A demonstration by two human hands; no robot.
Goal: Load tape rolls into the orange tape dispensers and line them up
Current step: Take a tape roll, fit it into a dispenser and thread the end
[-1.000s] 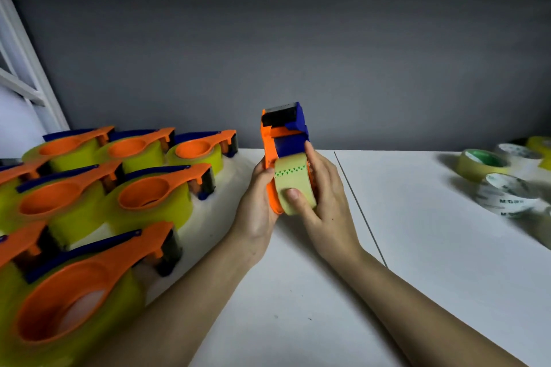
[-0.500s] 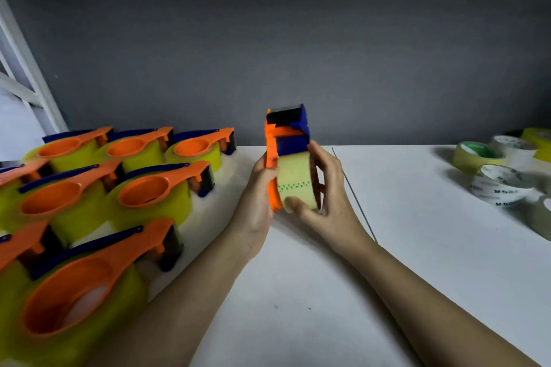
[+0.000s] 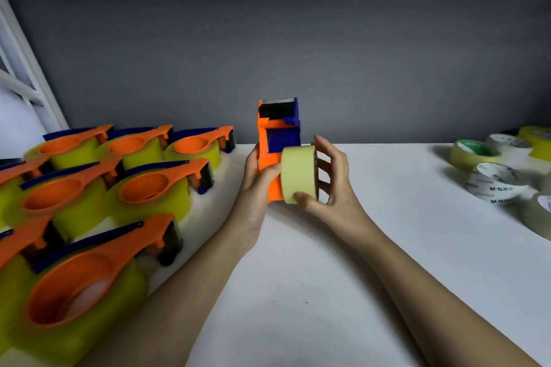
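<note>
Head view shows the left hand (image 3: 256, 179) gripping an orange tape dispenser (image 3: 272, 155) upright above the middle of the white table (image 3: 298, 292), near its back edge, thumb pressed on its front. The right hand (image 3: 331, 185) curls around a pale yellow tape roll (image 3: 297, 173) held on edge against the dispenser's right side. Loaded dispensers (image 3: 155, 185) lie in rows along the table's left edge, and loose tape rolls (image 3: 495, 182) sit by the right edge.

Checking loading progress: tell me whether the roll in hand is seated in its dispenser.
Cannot tell. The tape roll sits flush against the orange dispenser, pinched by the right hand, but the hub is hidden.
</note>
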